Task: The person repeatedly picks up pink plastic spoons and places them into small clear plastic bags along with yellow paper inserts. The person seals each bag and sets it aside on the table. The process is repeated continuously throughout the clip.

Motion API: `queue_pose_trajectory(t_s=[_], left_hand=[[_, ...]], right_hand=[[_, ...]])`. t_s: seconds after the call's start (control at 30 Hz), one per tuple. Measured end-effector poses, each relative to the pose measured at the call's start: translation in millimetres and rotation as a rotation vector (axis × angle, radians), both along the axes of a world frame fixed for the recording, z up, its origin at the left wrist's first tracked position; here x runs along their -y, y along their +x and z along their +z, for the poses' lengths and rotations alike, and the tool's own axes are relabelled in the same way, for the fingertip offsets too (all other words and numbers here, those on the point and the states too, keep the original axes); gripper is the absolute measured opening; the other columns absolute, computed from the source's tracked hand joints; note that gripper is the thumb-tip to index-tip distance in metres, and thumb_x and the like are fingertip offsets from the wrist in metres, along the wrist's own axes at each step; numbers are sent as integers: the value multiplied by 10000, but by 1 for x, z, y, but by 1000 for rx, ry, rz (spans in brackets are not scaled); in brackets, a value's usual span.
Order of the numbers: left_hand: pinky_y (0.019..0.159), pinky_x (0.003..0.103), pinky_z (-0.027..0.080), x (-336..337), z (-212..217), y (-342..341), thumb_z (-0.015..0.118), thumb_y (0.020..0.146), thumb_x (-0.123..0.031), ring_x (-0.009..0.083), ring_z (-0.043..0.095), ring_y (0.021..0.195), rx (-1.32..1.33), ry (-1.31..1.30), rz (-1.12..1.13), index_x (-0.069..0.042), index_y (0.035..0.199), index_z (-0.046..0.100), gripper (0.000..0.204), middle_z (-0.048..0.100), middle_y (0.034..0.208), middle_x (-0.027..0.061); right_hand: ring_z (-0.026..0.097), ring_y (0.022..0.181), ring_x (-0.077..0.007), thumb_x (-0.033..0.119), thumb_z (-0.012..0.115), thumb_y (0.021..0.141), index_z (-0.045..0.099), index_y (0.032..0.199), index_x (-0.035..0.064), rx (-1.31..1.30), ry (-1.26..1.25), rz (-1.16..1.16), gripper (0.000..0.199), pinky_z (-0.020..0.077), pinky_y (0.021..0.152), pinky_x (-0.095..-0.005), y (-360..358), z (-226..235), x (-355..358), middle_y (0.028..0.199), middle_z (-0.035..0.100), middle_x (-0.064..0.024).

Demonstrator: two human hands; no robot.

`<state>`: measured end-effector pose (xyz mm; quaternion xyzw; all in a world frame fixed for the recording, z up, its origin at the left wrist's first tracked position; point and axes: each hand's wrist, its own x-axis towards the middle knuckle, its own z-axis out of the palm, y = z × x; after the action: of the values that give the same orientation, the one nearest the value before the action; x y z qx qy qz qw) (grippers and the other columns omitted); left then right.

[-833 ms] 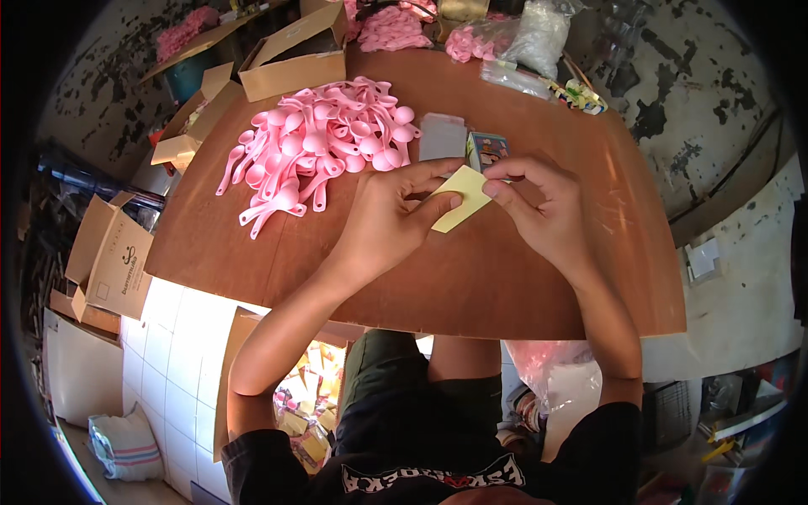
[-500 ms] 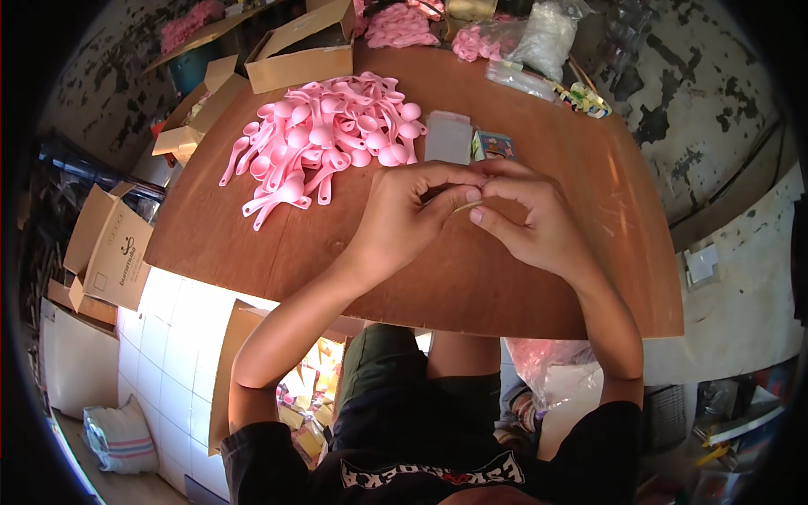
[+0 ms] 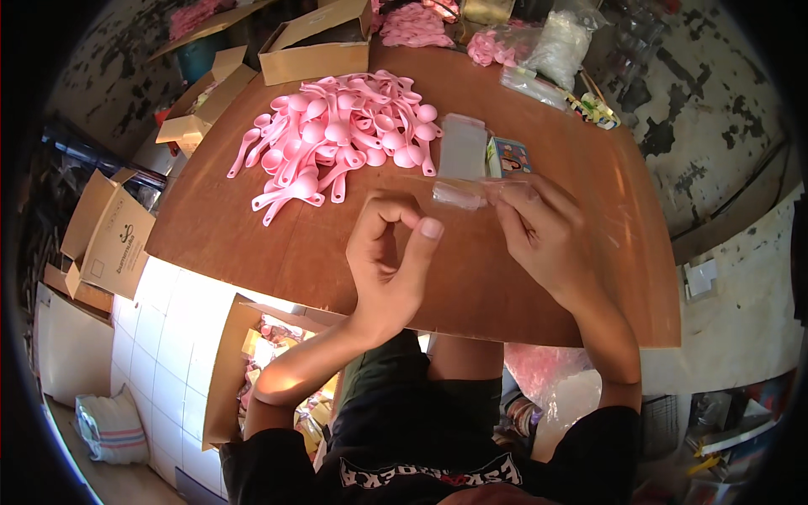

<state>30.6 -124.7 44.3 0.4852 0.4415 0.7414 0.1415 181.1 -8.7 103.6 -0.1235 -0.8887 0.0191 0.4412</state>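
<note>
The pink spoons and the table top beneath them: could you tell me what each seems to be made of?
Pink spoons: likely moulded plastic, uniform colour with a slight gloss. Table top: seemingly a thin brown wood-fibre board, smooth with a dull sheen and thin edge.

left hand (image 3: 389, 252): fingers curled, grip empty | right hand (image 3: 543, 231): pinching

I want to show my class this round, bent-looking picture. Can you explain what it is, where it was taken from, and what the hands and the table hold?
It comes from a wide fisheye camera worn on a person's head, looking down, so straight edges bend. No machine: these are the person's own hands. The right hand pinches a small clear plastic bag in its fingers. The left hand is beside it, fingers curled, holding nothing that I can see. On the brown table lie a heap of pink plastic spoons, a stack of clear bags and a small printed card. Cardboard boxes stand behind.
</note>
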Motion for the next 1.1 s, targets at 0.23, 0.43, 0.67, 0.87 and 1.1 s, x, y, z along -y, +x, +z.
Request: queue_pose_trajectory(t_s=[0.23, 0.43, 0.67, 0.87, 1.1], left_hand=[[1038, 437, 453, 6, -4, 5, 439, 1018, -484, 287, 587, 1164, 1249, 106, -939, 32, 1298, 494, 590, 580, 1297, 196], [1053, 451, 457, -2, -15, 6, 451, 1028, -287, 309, 562, 1224, 1240, 55, -758, 16, 1339, 478, 435, 572, 1323, 193], [981, 429, 512, -3, -29, 7, 453, 1019, -142, 276, 615, 1142, 1252, 102, -676, -68, 1399, 412, 389, 636, 1196, 141], [1001, 488, 507, 11, -44, -33, 486, 986, -107, 283, 644, 1053, 1394, 195, -621, -70, 1346, 475, 362, 645, 1068, 112], [961, 455, 529, 33, -35, -55, 548, 986, -146, 227, 650, 995, 1424, 208, -322, -92, 1269, 539, 288, 642, 1028, 79]], right_hand=[[644, 947, -243, 112, 727, 757, 691, 968, 62, 197, 363, 142, 220, 510, 687, -371, -1, -26, 32, 1028, 663, -61], [619, 1056, -269, 141, 687, 813, 680, 1037, 65, 281, 385, 85, 237, 529, 806, -416, -2, -39, 43, 1157, 638, -83], [538, 1205, -280, 145, 631, 866, 673, 1095, 47, 364, 328, -4, 253, 490, 943, -474, -12, -41, 50, 1288, 583, -109], [563, 1186, -233, 189, 606, 888, 714, 1054, 86, 431, 545, 173, 223, 453, 1039, -485, -9, -47, 60, 1251, 628, -67], [635, 920, -222, 86, 673, 809, 677, 1030, 98, 76, 379, 271, 221, 529, 757, -389, -46, -42, 2, 994, 683, -22]])
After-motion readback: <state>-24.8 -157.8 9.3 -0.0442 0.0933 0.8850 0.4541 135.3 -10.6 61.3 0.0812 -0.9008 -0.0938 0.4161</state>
